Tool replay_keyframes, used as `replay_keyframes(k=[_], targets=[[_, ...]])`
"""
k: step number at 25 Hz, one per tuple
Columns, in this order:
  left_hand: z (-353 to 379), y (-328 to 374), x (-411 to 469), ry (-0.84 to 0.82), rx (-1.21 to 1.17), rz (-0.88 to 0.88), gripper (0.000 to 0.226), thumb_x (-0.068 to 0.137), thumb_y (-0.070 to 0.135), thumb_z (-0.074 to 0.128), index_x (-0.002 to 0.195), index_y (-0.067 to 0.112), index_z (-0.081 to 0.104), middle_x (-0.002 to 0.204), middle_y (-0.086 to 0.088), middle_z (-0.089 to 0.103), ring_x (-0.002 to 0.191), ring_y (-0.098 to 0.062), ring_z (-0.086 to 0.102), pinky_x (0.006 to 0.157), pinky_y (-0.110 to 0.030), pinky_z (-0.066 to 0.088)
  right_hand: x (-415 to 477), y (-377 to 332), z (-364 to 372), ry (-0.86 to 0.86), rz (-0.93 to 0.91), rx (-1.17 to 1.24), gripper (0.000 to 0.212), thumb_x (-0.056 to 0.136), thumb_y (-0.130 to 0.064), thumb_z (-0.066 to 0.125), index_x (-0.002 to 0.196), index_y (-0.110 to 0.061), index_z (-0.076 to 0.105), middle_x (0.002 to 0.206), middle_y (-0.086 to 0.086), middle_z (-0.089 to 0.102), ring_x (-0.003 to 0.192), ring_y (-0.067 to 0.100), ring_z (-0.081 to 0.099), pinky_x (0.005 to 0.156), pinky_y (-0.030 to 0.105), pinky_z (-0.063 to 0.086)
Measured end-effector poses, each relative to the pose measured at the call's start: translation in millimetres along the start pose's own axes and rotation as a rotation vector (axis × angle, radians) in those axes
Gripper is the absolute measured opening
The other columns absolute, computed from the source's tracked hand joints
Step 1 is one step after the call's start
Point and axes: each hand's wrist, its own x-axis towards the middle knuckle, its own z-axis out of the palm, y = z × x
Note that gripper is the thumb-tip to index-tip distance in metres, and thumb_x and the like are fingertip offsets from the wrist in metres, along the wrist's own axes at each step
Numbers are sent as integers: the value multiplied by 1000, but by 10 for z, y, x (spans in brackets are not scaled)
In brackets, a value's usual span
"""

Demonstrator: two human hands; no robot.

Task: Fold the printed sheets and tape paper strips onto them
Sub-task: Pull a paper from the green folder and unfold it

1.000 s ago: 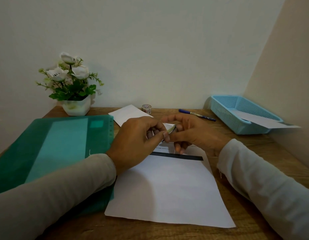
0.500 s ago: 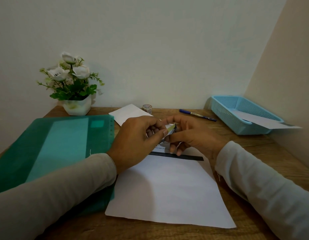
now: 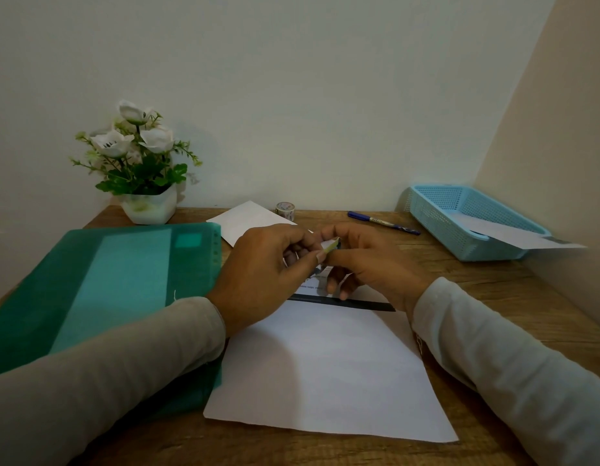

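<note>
A white sheet (image 3: 329, 368) lies on the wooden desk in front of me, with a dark printed band across its far part. Above that band my left hand (image 3: 265, 274) and my right hand (image 3: 369, 264) meet. Both pinch a small paper strip (image 3: 330, 245), pale with a greenish edge, between thumbs and fingertips. Most of the strip is hidden by the fingers. A small roll of patterned tape (image 3: 285, 209) stands at the back of the desk. A second white sheet (image 3: 248, 220) lies behind my left hand.
A green plastic folder (image 3: 100, 284) lies at the left under my left forearm. A white pot of flowers (image 3: 140, 169) stands at the back left. A blue pen (image 3: 382, 223) lies at the back. At the right a blue basket (image 3: 460, 223) holds a sheet.
Both hands stay together over the sheet; the fingers have shifted slightly on the strip. Nothing else has moved.
</note>
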Motion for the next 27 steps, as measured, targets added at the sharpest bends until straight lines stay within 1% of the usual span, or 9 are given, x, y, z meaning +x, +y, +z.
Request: replay_keyframes(k=[2,3,7,10,13,16,20,24,27], targets=[[4,-18,7,0,4,1,11,95,31,67,98,23,74,82,16,66,81,-8,62,69,-18,53,-2,-5,-7,-3,11,13,20,100,-5,59,116,-13,68,98,20,75,61,21,68,54,34,54],[6,-21,9,1,8,2,11,95,31,67,98,23,74,82,16,65,81,-8,61,68,-17,52,-2,-1,-9,-5,14,17,20,101,-4,58,116,-13,68,100,20,75,61,21,69,54,34,54],[15,-32,4,5,14,-1,11,95,31,67,97,22,75,81,15,65,78,-8,61,67,-17,52,-3,35,-13,-42,3,11,24,97,2,63,118,-10,66,93,12,74,62,20,69,53,32,55],[16,-26,1,11,5,-7,11,95,30,68,97,23,75,82,15,66,79,-7,62,67,-15,51,3,44,-21,-50,-1,-4,32,93,7,66,120,-10,64,90,13,74,62,19,69,51,30,56],[21,-3,-1,5,-4,-5,10,95,29,68,97,22,75,83,16,67,81,-6,62,69,-13,51,16,44,8,-7,-15,-19,40,90,7,69,124,-13,62,90,17,75,58,18,67,48,27,54],[25,3,1,0,-4,-4,11,95,29,68,99,22,75,85,14,68,84,-6,63,74,-14,53,45,90,53,70,-41,-45,46,89,1,73,128,-20,61,93,21,72,55,18,65,47,27,52],[31,4,8,3,-12,-2,11,94,30,68,100,23,75,85,14,68,85,-4,63,74,-12,52,66,129,74,109,-83,-105,42,91,-4,73,127,-23,61,92,19,70,56,18,66,47,27,52],[10,-19,15,10,-21,-20,11,95,31,67,98,23,74,83,16,67,82,-6,62,69,-11,49,33,66,10,-2,-105,-81,33,92,-1,72,120,-17,64,88,11,77,63,22,72,50,30,56],[0,-12,14,3,-27,-25,11,95,31,66,98,22,74,83,15,66,83,-5,62,69,-10,49,34,69,-11,-3,-125,-76,29,92,-2,73,118,-13,66,86,8,78,66,24,73,51,31,56]])
